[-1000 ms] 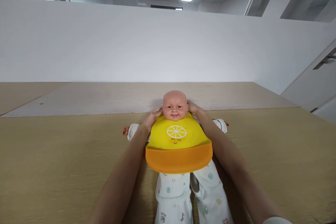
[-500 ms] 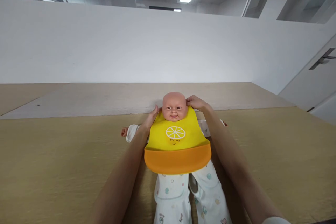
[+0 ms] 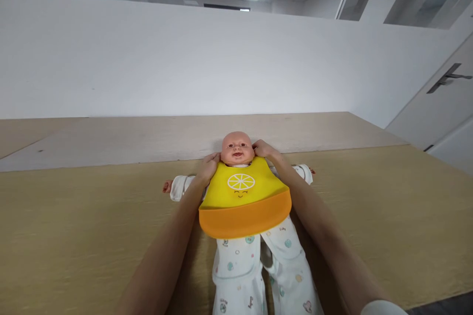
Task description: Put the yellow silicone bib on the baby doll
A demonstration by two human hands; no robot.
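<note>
A baby doll [image 3: 237, 146] lies on its back in patterned white clothes, arms spread to both sides. Over its chest lies a yellow bib [image 3: 221, 192] with a lemon-slice print and an orange catch pocket along its lower edge. Beside the doll's neck, my left hand [image 3: 210, 165] is closed on the bib's upper left edge, its fingertips partly hidden. On the other side, my right hand [image 3: 263, 148] pinches the bib's upper right end close to the doll's cheek. The neck straps are hidden behind the head and my fingers.
The doll rests on a wooden table [image 3: 92, 226], with a paler board [image 3: 148, 133] along its far side. Behind that rises a white wall [image 3: 185, 59] with glass panes above. A door handle [image 3: 449, 78] shows at the right.
The bib has slid down a little from the doll's chin, showing more of the neck, and its pocket now tilts up at the right. Both hands stay by the neck.
</note>
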